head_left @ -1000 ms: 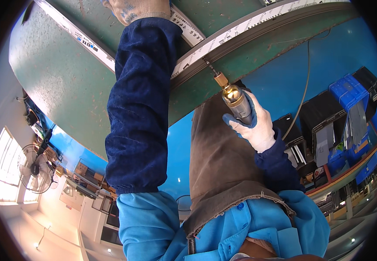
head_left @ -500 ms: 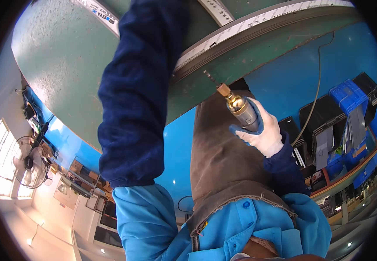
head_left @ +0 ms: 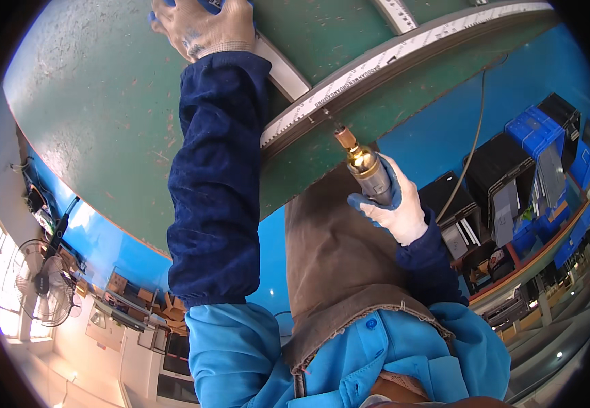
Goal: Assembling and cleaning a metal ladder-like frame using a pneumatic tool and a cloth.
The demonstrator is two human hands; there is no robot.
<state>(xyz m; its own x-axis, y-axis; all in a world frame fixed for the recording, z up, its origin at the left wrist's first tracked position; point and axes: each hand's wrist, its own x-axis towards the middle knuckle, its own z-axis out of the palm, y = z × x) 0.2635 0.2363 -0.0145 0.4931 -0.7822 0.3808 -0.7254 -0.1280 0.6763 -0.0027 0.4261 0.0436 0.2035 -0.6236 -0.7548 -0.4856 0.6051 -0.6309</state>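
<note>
My right hand [head_left: 398, 204], in a white glove with blue coating, is closed round the grey and gold body of a power screwdriver [head_left: 370, 173]. Its slim bit points up and left, the tip right at the side of a long metal rail [head_left: 377, 66] with printed white film. At the top edge my left hand [head_left: 206, 28], gloved too, lies over a shorter metal crossbar [head_left: 283, 71], which meets the rail at an angle. Thumb and fingers seem to straddle the crossbar; the picture edge cuts off some fingertips.
The rail lies near the edge of a scuffed green tabletop [head_left: 97, 129]. A second crossbar [head_left: 398, 15] joins it farther right. Black and blue crates [head_left: 536, 132] stand at the right, with a thin hose [head_left: 473, 153] hanging before them. A fan [head_left: 44, 282] is at the far left.
My left hand has come into view at the top, over the crossbar. The view has shifted, and the screwdriver's tip is now closer to the rail's side. My right hand keeps its grip.
</note>
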